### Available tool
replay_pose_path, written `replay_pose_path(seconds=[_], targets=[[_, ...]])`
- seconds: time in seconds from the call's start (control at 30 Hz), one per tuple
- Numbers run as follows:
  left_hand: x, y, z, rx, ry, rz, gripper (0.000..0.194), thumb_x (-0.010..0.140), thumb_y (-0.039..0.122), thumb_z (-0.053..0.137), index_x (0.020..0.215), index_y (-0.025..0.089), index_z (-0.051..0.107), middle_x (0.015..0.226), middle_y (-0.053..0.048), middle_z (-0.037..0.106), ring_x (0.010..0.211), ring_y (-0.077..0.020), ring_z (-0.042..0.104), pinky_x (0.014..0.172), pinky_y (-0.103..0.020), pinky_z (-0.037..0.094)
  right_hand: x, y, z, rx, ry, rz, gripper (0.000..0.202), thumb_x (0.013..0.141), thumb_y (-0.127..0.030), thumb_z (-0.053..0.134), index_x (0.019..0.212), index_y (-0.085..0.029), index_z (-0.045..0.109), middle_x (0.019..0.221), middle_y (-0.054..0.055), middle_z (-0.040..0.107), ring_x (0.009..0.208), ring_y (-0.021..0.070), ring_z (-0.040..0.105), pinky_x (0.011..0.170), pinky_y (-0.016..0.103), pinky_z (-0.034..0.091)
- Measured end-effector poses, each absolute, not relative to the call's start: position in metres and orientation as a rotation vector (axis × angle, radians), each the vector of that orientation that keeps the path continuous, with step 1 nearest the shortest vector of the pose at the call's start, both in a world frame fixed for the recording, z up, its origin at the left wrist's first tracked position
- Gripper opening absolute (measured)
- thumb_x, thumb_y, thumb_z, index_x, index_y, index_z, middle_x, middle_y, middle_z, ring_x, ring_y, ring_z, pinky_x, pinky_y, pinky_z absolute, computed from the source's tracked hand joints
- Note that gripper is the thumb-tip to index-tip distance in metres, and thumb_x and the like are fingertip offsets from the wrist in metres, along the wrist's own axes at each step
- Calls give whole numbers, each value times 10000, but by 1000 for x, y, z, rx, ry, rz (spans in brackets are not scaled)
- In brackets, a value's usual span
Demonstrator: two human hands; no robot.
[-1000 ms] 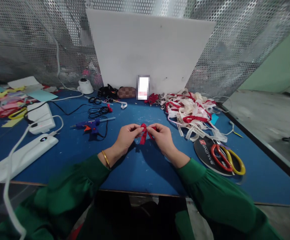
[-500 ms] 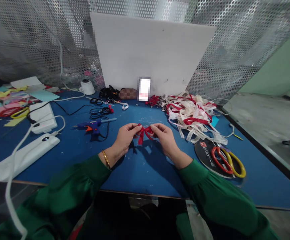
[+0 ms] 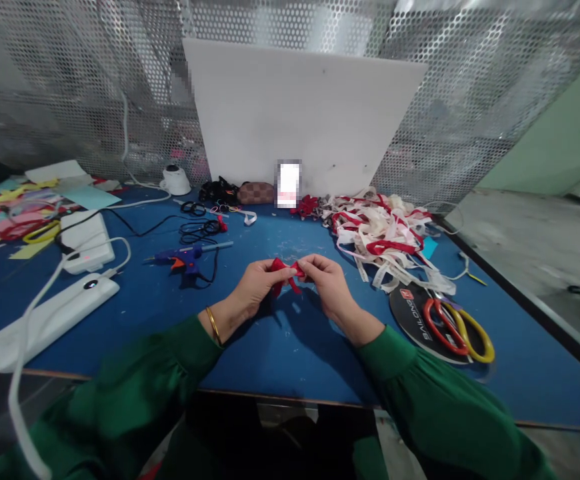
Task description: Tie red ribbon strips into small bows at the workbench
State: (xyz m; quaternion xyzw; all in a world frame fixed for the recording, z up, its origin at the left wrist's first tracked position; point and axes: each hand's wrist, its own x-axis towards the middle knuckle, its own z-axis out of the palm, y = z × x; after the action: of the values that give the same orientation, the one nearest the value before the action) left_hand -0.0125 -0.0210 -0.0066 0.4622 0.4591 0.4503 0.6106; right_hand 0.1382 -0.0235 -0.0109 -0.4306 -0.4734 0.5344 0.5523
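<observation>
Both hands pinch one red ribbon bow (image 3: 279, 267) over the middle of the blue table (image 3: 250, 363). My left hand (image 3: 257, 285) has its thumb and fingers closed on the bow's left loop and centre. Closed on the right side of the bow, my right hand (image 3: 327, 280) has its fingertips almost touching the left thumb. A short red tail hangs below the fingers. Part of the bow is hidden behind the fingertips.
A blue glue gun (image 3: 183, 257) lies left of the hands, near white power strips (image 3: 50, 320). Tangled white and red ribbons (image 3: 380, 233) are piled at back right. Red and yellow-handled scissors (image 3: 457, 330) rest on a black disc. A white board (image 3: 305, 113) stands behind.
My hands have come closer together. The left thumb has moved right onto the bow's centre, and the bow has turned and looks more bunched. The whole view has shifted slightly.
</observation>
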Motion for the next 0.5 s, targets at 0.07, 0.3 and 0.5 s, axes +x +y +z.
replay_pose_path(seconds=[0.07,0.3,0.5], targets=[[-12,-21,-7,1058,1029,1051,292,614,387,828,661,136,688,579,2,584,507,-74,442,499,-226,301,138,-24,-11,-1010,-1079,1299,246,690,-404,752,673,-181,650,634,-15,597,578,103,493,593,257,398],[-14,-17,-11,969,1068,1110,333,597,405,842,666,136,657,565,13,571,495,-70,446,491,-217,311,139,-22,-11,-1006,-1054,1379,302,680,-450,764,782,-181,674,647,-14,610,587,109,524,594,256,411],[-17,-18,-6,950,1041,1129,351,646,460,802,765,147,697,686,-13,640,574,-102,533,536,-229,395,140,-22,-9,-1037,-1037,1305,239,621,-366,790,714,-178,675,656,-9,626,577,101,497,587,258,419]])
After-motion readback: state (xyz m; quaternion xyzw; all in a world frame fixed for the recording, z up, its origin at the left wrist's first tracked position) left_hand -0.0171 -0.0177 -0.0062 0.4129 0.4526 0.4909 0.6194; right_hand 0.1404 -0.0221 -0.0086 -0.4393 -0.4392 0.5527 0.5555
